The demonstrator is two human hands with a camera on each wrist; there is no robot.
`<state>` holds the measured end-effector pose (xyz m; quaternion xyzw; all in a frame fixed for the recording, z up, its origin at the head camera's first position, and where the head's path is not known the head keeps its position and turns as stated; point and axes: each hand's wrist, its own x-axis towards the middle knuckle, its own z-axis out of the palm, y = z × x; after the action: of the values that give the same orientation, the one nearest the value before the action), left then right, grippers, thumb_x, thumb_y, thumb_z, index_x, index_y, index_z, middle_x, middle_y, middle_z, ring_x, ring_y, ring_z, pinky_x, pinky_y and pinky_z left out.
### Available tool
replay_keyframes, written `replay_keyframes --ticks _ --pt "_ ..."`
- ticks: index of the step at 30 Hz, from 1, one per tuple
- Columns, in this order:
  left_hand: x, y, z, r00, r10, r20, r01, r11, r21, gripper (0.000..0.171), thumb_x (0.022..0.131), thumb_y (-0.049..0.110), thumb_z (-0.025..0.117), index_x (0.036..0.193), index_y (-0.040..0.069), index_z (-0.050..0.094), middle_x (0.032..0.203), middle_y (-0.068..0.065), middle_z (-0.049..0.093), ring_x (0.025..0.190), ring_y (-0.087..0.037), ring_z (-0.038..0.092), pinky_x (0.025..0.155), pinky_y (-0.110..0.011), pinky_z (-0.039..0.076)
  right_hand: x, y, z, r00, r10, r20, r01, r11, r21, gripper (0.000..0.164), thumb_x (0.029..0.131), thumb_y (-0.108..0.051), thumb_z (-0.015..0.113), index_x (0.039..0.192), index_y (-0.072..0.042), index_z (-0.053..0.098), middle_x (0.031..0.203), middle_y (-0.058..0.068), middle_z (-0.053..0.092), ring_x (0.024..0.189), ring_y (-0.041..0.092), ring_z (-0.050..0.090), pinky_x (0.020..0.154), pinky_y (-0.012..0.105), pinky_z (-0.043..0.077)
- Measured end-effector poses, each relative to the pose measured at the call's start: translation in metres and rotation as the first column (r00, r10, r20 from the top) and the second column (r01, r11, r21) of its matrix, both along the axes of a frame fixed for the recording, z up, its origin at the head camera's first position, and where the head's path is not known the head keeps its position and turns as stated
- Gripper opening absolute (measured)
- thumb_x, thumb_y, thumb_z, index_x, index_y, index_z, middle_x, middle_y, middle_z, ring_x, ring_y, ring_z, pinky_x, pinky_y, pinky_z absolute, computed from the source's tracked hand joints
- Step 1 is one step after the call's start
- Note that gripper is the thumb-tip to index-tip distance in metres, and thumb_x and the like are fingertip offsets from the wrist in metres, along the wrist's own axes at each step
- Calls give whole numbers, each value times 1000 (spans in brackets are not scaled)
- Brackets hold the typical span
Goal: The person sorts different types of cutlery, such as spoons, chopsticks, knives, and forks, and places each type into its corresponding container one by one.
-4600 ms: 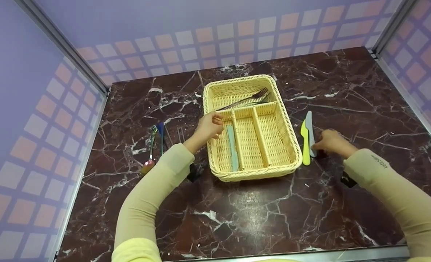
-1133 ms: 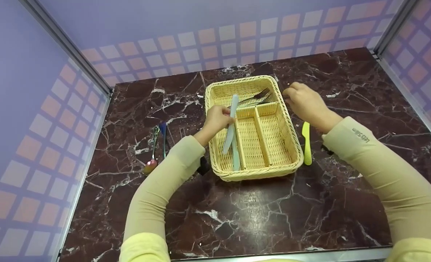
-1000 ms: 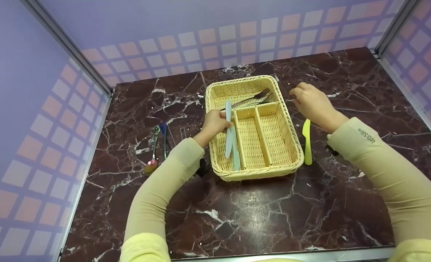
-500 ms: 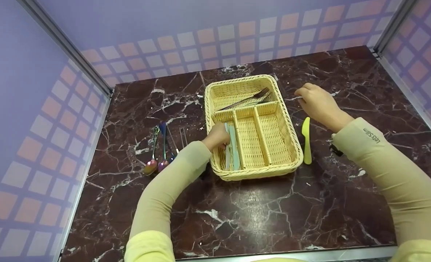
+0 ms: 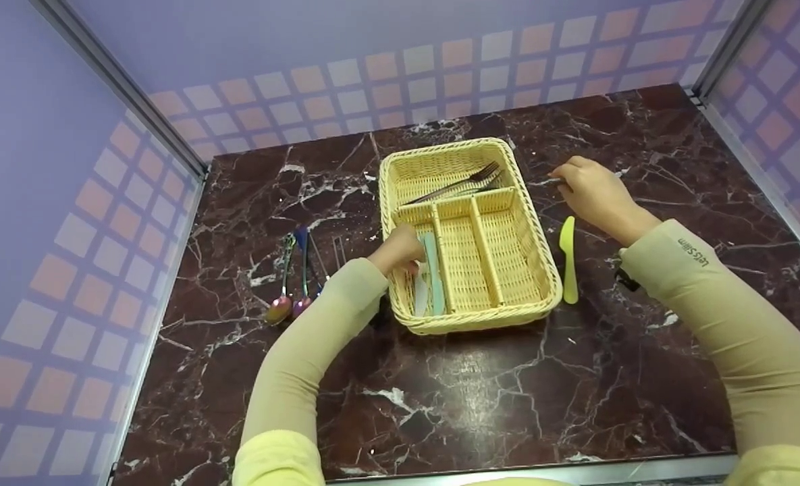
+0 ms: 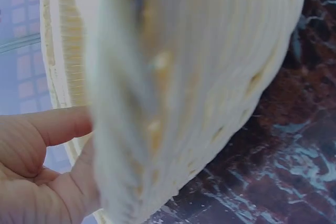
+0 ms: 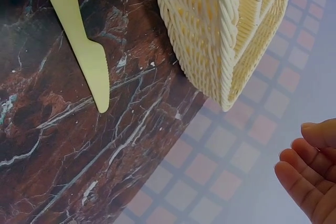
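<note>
In the head view, my left hand [image 5: 402, 248] reaches over the side of the wicker basket [image 5: 477, 320] into its left narrow compartment. Its thumb and finger stand apart in the left wrist view; the basket wall hides their tips. A pale grey-blue knife [image 5: 420, 297] lies under this hand, its upper end covered, beside a mint-green knife [image 5: 433, 277]. My right hand [image 5: 592, 192] hovers right of the basket, fingers loosely curled and holding nothing. Near it, a yellow-green knife [image 5: 568, 262] lies on the table; the right wrist view shows its serrated blade [image 7: 98, 77].
Two dark forks [image 5: 484, 174] lie in the basket's wide back compartment. Left of the basket are iridescent spoons [image 5: 279, 308] and thin dark-handled cutlery [image 5: 339, 251]. Tiled-pattern walls [image 5: 345, 84] bound the dark marble table [image 5: 467, 405] at the back and sides.
The pale knife went from the table on the right into my left hand, then down into the left compartment beside the mint-green one. My right hand drew back slightly from the basket.
</note>
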<state>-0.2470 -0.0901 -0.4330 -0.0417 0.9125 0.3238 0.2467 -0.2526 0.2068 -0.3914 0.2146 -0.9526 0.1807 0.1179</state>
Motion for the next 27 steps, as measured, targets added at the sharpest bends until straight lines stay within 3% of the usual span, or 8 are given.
replay_keyframes --ticks 6,10,12,15,20,21,24,27 --pt "2 0 8 998 -55 -10 55 998 15 45 81 -5 55 52 15 26 42 -3 37 39 -14 50 49 -29 52 2 11 -9 996 -52 77 52 999 3 22 81 5 54 102 11 61 93 26 58 82 40 57 71 50 46" --pt "2 -1 9 997 -77 -9 77 997 15 46 82 -2 57 52 15 27 43 -3 38 42 -15 54 52 -31 54 6 23 -23 964 -112 241 111 994 18 19 80 -1 56 93 12 62 84 27 61 73 39 58 66 49 46" --pt "3 -1 9 997 -83 3 82 996 20 47 82 -1 58 53 15 25 42 1 31 43 -15 54 49 -29 52 9 29 -33 922 -132 363 126 991 41 16 79 -6 57 80 10 62 69 21 60 60 31 56 56 43 45" --pt "3 -2 10 995 -92 37 91 996 26 46 82 0 60 55 13 25 47 3 22 47 -15 52 46 -26 45 18 35 -50 820 -139 555 129 990 57 20 78 -12 60 71 7 60 55 10 56 47 19 50 45 33 42" --pt "4 -2 12 991 -110 70 108 994 27 5 83 4 62 83 1 58 81 -8 56 70 -25 64 60 -31 54 32 39 -74 640 -147 754 156 986 59 34 80 -21 62 85 12 54 54 7 57 45 15 54 46 29 47" --pt "4 -2 12 991 -115 74 113 993 28 14 83 4 62 95 -1 60 94 -11 59 78 -28 65 65 -32 55 34 39 -78 613 -151 775 165 984 61 36 81 -23 63 87 11 52 55 7 57 46 15 54 47 30 48" --pt "3 -2 12 988 -132 86 129 991 30 35 84 6 62 118 -2 55 120 -17 55 92 -32 64 72 -36 55 40 37 -86 571 -144 808 174 983 52 36 80 -25 64 86 8 49 55 7 56 46 15 54 47 29 48" --pt "2 -2 12 986 -147 82 146 989 23 40 85 8 61 123 0 53 123 -17 53 91 -30 63 72 -36 54 44 35 -89 573 -144 807 166 984 58 32 79 -26 64 77 3 52 55 7 56 45 15 54 46 29 49"
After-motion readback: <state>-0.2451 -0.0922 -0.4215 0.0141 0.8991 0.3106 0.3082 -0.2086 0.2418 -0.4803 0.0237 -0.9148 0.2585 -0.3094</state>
